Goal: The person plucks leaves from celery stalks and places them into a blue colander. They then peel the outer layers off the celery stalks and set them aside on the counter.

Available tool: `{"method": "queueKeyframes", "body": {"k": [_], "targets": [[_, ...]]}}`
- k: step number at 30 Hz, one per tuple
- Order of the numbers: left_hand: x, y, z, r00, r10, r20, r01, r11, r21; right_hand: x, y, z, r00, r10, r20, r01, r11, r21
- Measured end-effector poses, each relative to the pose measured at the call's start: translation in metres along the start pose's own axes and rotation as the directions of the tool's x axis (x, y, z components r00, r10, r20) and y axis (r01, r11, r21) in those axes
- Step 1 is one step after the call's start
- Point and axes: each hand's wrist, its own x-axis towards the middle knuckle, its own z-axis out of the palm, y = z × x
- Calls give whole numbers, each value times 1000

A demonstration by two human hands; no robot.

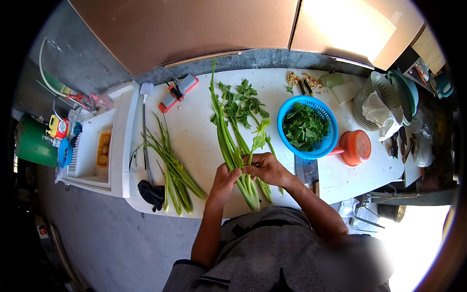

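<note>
My left hand (225, 182) is closed around a bunch of green celery (249, 195), which slants across the near edge of the table with its pale base toward me. The fingers of my right hand (269, 169) are bent together at a leafy celery stem (259, 138) beside the bunch. Exactly where they pinch is partly hidden. Leafy celery tops (245, 100) spread on the table beyond my hands. To the right, a blue plastic basket (286, 139) holds a heap of picked green leaves (305, 126). A pile of mostly bare celery stalks (179, 177) lies to my left.
An orange-red plastic dipper (357, 147) sits right of the basket. Behind are dark-handled pliers or shears (305, 87) and brown crumbs (293, 78). A grey-red tool (179, 92) lies at the back left, black cloth (151, 194) at the front left. A white sink (97, 175) adjoins the table.
</note>
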Motion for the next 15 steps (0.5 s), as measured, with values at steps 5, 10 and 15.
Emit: {"method": "queueKeyframes", "body": {"k": [5, 10, 15], "targets": [[9, 49, 33, 986, -42, -160, 24, 993, -112, -4, 11, 2, 997, -35, 71, 35, 999, -9], [8, 49, 34, 986, -44, -164, 37, 998, -45, -9, 11, 2, 996, -47, 77, 57, 991, -124], [6, 29, 35, 987, -1, -162, -2, 1000, -19, -16, 2, -7, 1000, 0, 1, 1, 975, -223]]}}
